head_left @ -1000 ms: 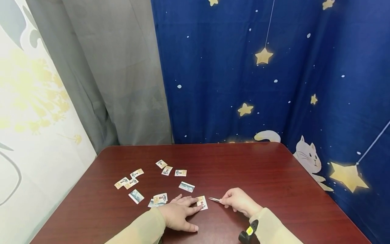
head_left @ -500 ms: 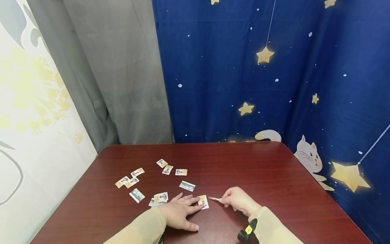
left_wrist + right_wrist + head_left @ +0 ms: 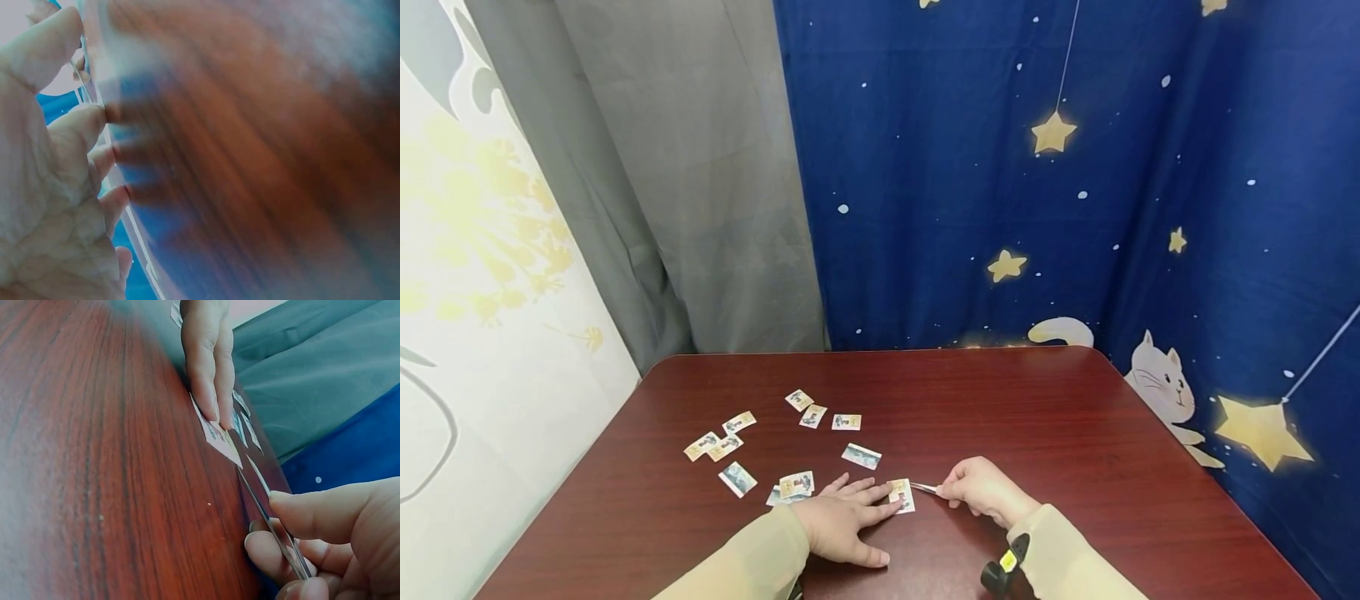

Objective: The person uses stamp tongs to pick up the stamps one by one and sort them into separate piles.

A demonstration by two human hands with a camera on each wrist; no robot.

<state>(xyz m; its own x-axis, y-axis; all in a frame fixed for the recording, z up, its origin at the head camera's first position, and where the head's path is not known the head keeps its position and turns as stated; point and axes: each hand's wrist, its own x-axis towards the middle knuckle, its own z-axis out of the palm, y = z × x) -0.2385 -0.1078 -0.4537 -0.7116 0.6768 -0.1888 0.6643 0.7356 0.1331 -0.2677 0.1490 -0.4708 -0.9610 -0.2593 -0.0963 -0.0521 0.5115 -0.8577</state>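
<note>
My left hand (image 3: 842, 521) lies with fingers spread on the table, and two of its fingertips press on a small printed paper card (image 3: 904, 497). In the left wrist view the palm of the left hand (image 3: 56, 169) shows, its fingertips down at the glossy wood. My right hand (image 3: 988, 492) pinches a pair of metal tweezers (image 3: 927, 489) between thumb and fingers. Seen from the right wrist, the tweezers (image 3: 257, 501) have their prongs apart, with the lower tip right at the near corner of the card (image 3: 219, 447).
Several more small cards are scattered over the left half of the dark red table (image 3: 1037, 417). A blue-toned card (image 3: 861, 457) lies beyond the left hand, and an overlapping pair (image 3: 796, 484) sits beside it. Grey and blue curtains (image 3: 940, 167) hang behind.
The right hand has edged slightly left, bringing the tweezer tips from just short of the card to its right edge. The left hand keeps its place on the card.
</note>
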